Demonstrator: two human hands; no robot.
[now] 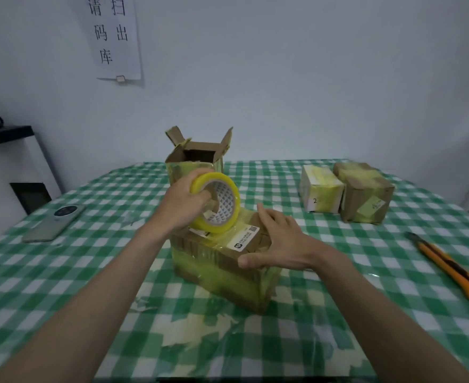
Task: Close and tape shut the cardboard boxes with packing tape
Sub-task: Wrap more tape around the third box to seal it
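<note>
Here, at the centre of the frame, the left hand (183,203) has its grip curled through the core of the yellow tape roll (216,203), holding it just above the closed cardboard box (222,261). The right hand (280,241) lies flat on the box top, fingers straight, thumb hooked over the near edge. The roll appears to be feeding a strip onto the lid (the tape itself is too clear to trace). An open box (197,158) waits behind, flaps up; two taped boxes (346,192) sit at right, a utility knife (448,266) further right on the checked surface (89,272). The risk I judge likeliest: pulling the roll could lift or slide the box if the pressing hand eases, leaving the strip wrinkled or crooked off the seam.
</note>
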